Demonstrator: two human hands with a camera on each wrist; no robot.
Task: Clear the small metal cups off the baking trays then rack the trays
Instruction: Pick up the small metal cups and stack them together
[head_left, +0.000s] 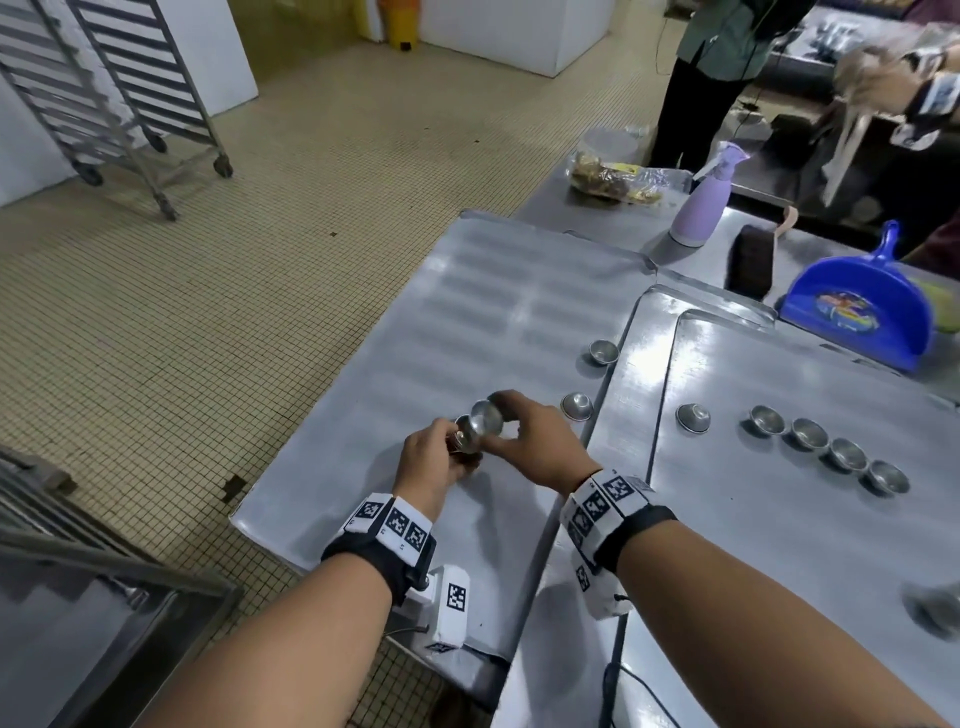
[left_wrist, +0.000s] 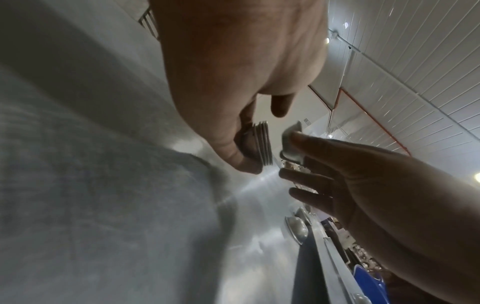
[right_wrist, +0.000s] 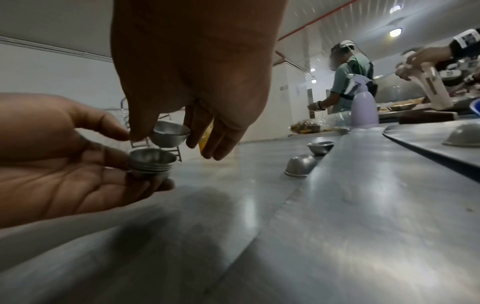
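My left hand (head_left: 451, 446) holds a stack of nested small metal cups (right_wrist: 152, 164) just above the left baking tray (head_left: 467, 312). My right hand (head_left: 500, 418) pinches a single cup (right_wrist: 170, 134) by its rim, right above the stack and not touching it. Two more cups sit at that tray's right edge, one upright (head_left: 603, 352) and one upside down (head_left: 577, 405). On the right trays (head_left: 779, 545) lie an upside-down cup (head_left: 693, 417) and a row of several upright cups (head_left: 826, 449).
A wheeled tray rack (head_left: 104, 93) stands on the tiled floor at far left. A purple spray bottle (head_left: 701, 202), a brush (head_left: 748, 260), a blue dustpan (head_left: 857, 306) and a food bag (head_left: 613, 179) lie beyond the trays. Another person (head_left: 727, 62) works behind the table.
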